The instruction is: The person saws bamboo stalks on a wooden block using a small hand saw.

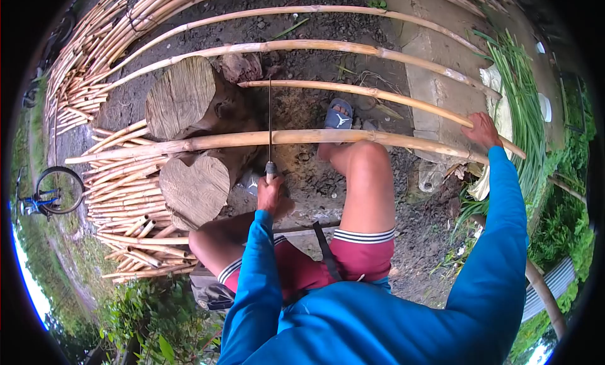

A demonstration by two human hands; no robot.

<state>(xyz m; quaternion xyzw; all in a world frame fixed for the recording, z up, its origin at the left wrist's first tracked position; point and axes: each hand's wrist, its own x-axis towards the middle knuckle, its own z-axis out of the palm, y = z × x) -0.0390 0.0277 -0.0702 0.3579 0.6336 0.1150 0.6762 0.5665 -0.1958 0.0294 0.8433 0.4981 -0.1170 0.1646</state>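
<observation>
My left hand is closed round the handle of a hand saw. The narrow blade points away from me and crosses a thick bamboo pole, which lies over two log stumps and passes just beyond my bent knee. Out to the right, my right hand grips a thinner bamboo pole near its right end. This pole's left end lies close to the saw tip and the farther stump.
Two longer bamboo poles span the ground ahead. Cut bamboo pieces are heaped left of the stumps, with long poles stacked behind. Long green leaves lie at right on a pale sack. A bicycle stands far left.
</observation>
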